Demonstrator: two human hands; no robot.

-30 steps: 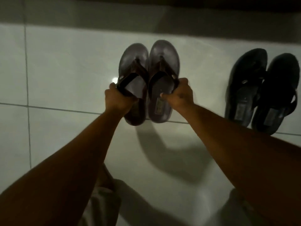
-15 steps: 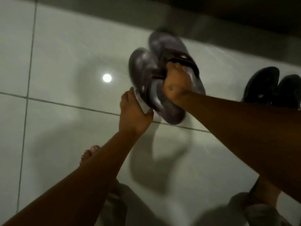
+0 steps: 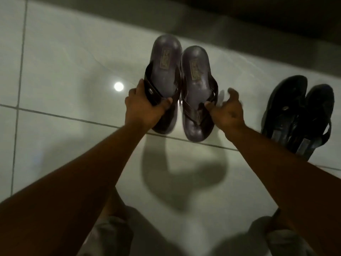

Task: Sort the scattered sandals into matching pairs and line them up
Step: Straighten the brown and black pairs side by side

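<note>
Left hand [image 3: 143,106] clamps left brown sandal [image 3: 163,78] by its strap, right hand [image 3: 227,111] fingers loosely spread beside right brown sandal [image 3: 196,93]; probably light, stiff-soled, best gripped at straps.

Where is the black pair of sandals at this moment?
In the head view, the black pair of sandals lies on the tiled floor at far right, beyond the right hand, apart from the brown sandals.

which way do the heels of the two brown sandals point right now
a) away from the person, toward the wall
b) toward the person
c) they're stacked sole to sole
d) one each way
a: on both the left brown sandal and the right brown sandal the toe straps lie at the near end by the left hand and right hand, with the labelled heel ends on the far side.
</note>
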